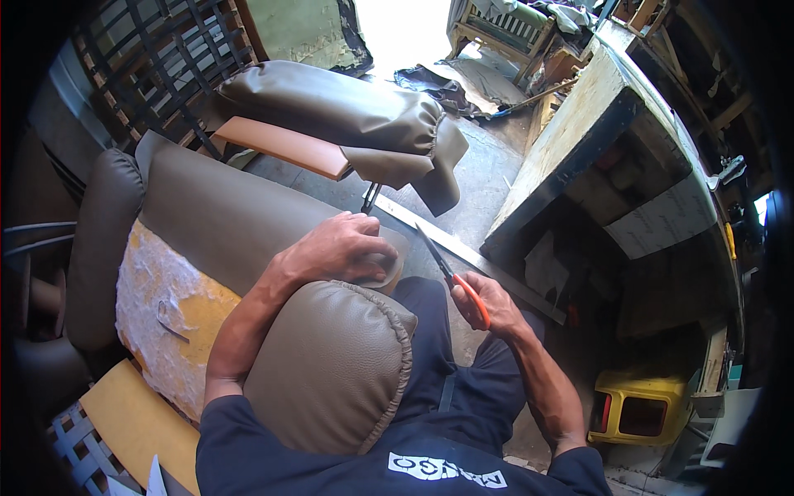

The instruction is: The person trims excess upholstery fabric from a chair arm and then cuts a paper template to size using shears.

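Note:
My left hand (356, 248) bends its fingers over the near right corner of a grey-brown vinyl cover (240, 207), which is spread over a padded seat. What its fingertips press against is partly hidden. In my right hand (492, 304) is a pair of scissors (437, 255) with orange handles, the dark blades pointing up and away, apart from the vinyl. A padded vinyl armrest (322, 364) with a gathered, piped edge sits under my left forearm. Bare yellow foam with white wadding (165, 306) shows on the seat left of that forearm, and a thin metal tool (172, 331) lies on it.
Beyond the seat stands another vinyl-covered armrest (331, 103) with a tan wooden strip (281, 147). A webbed frame (161, 66) leans at the far left. To the right are a large wooden box-like frame (562, 140), a pale bar on the floor (463, 252) and a yellow casing (641, 407).

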The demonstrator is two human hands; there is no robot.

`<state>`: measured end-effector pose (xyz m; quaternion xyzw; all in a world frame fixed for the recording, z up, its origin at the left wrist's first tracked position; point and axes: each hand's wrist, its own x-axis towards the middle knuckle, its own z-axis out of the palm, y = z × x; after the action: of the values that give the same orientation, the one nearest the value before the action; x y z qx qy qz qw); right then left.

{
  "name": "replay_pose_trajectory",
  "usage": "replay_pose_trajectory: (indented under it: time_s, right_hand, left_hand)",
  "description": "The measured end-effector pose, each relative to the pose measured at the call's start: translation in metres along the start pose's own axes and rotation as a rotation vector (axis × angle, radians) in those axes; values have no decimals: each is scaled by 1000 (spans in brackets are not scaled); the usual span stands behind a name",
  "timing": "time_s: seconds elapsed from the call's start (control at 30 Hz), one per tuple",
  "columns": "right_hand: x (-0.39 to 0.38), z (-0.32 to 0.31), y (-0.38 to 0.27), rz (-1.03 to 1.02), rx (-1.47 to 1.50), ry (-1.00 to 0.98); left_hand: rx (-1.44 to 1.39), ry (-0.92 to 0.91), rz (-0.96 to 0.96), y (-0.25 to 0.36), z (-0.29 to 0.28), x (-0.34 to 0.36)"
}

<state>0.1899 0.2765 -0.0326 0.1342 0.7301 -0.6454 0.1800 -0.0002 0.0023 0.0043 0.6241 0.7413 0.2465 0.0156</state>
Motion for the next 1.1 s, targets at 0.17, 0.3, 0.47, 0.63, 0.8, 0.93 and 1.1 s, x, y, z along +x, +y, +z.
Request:
replay_pose_trajectory:
  time_s: [0.17, 0.3, 0.47, 0.63, 0.8, 0.93, 1.1]
  right_hand:
    - [-15, 39, 9, 4, 155, 147]
    - [-23, 76, 30, -8, 362, 201]
    - [-19, 107, 40, -8, 444, 292]
    - [-4, 106, 23, -84, 436, 306]
    - [6, 100, 3, -253, 188, 427]
    - [12, 104, -12, -354, -26, 486]
    - [24, 97, -17, -459, -198, 506]
  left_hand:
    - [-43, -26, -87, 4, -8, 0]
    - [-104, -3, -147, 6, -11, 7]
    - [-144, -160, -311, -23, -11, 31]
    - [-333, -539, -441, -36, -22, 55]
    - [-670, -459, -358, -30, -38, 47]
    - [-678, -316, -523, -25, -40, 40]
    - [-788, -123, -630, -29, -46, 28]
